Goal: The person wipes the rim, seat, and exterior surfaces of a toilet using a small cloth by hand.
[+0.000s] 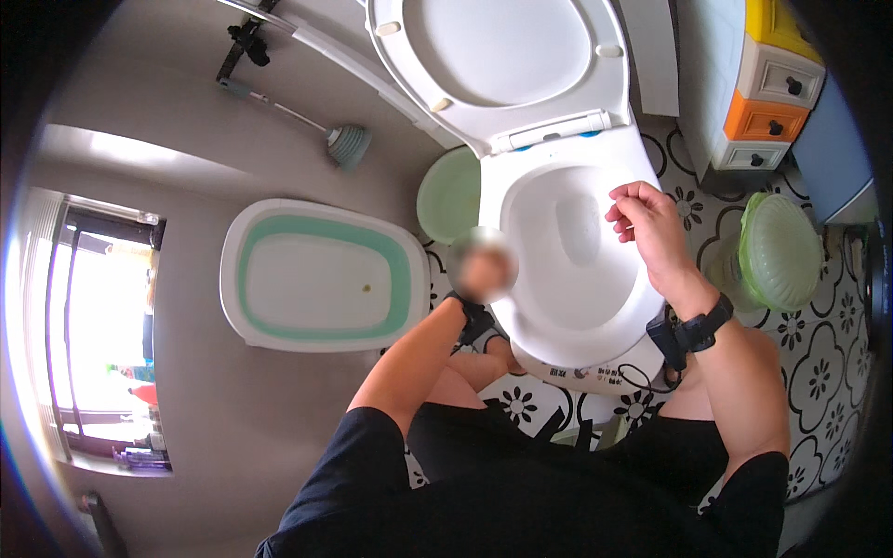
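A white ceramic toilet [568, 347] is in front of me, its seat [617, 77] and lid [499, 49] tipped up. Over the right rim of the bowl hovers my right hand [649, 230], fingers loosely bent, with nothing visible in them. My left hand [483, 270] is by the left rim; a blur covers it, so its fingers and anything in them are hidden. Each wrist wears a black strap with a small device. Inside the bowl I see only white ceramic and the recessed outlet [578, 227].
A white and mint-green baby bathtub [324, 279] is at left, near a pale green basin [446, 199]. A grey brush-like tool [349, 144] hangs on the wall. To the right are a green-lidded bin [785, 251] and a drawer unit [764, 118]. Patterned tiles [820, 376] cover the floor.
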Action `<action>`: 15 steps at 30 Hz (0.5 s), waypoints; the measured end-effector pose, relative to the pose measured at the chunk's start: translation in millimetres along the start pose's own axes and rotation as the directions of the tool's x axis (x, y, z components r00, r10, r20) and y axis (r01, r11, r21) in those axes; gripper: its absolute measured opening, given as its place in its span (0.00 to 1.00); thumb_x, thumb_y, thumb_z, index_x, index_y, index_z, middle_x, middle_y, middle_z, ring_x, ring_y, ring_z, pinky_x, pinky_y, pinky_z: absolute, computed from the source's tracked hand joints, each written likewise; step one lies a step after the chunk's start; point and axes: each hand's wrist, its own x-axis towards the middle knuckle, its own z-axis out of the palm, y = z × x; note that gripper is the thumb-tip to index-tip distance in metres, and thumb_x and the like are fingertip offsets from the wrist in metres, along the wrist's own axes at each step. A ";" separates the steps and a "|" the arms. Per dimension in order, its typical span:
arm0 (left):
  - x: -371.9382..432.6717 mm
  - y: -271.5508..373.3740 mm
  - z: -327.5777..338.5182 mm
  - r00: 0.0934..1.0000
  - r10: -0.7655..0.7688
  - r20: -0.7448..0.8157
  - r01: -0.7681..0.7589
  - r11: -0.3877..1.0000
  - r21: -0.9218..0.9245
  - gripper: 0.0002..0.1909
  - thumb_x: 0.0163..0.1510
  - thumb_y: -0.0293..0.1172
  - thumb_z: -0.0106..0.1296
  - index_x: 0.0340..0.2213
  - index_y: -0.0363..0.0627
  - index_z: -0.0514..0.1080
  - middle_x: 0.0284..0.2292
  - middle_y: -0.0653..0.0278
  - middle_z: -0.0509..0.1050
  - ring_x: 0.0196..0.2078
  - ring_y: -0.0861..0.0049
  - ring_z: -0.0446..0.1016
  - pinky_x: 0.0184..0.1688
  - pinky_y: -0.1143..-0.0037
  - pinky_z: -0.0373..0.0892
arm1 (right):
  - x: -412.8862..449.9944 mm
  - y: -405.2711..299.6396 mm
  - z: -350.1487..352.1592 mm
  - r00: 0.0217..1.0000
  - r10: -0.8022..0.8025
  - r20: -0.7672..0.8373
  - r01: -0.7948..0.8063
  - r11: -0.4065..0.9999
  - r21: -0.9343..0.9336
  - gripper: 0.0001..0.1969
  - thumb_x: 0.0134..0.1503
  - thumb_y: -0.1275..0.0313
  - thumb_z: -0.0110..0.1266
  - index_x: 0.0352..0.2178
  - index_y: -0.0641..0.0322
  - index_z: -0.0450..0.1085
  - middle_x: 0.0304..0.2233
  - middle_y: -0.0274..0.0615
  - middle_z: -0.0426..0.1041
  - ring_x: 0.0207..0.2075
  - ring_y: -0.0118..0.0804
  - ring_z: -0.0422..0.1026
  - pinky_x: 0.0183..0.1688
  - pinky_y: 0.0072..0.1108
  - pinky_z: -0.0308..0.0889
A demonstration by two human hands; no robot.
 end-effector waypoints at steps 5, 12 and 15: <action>-46.0 89.6 -31.5 0.936 -0.344 0.078 0.351 0.883 -0.313 0.25 0.53 0.44 0.48 0.36 0.26 0.63 0.36 0.42 0.72 0.38 0.53 0.73 0.41 0.63 0.69 | -4.7 3.0 -5.0 1.000 0.008 -0.003 -0.008 1.000 -0.004 0.07 0.56 0.73 0.45 0.32 0.63 0.69 0.24 0.34 0.71 0.24 0.20 0.65 0.27 0.14 0.62; -20.1 1.7 -10.8 0.874 -0.432 0.221 0.485 0.805 -0.341 0.39 0.53 0.50 0.51 0.39 0.15 0.51 0.40 0.30 0.67 0.44 0.46 0.70 0.47 0.63 0.67 | -6.5 1.7 5.3 0.998 0.036 0.056 -0.036 0.999 -0.002 0.08 0.57 0.71 0.45 0.33 0.62 0.69 0.25 0.32 0.72 0.25 0.19 0.65 0.29 0.13 0.63; 18.0 -19.1 -20.0 0.922 -0.272 0.276 0.296 0.954 -0.047 0.39 0.55 0.52 0.47 0.41 0.16 0.50 0.41 0.32 0.67 0.45 0.47 0.69 0.48 0.64 0.66 | -4.5 0.9 1.8 0.998 0.057 0.041 -0.059 0.997 0.047 0.06 0.56 0.74 0.46 0.32 0.64 0.69 0.24 0.34 0.71 0.23 0.20 0.66 0.26 0.13 0.62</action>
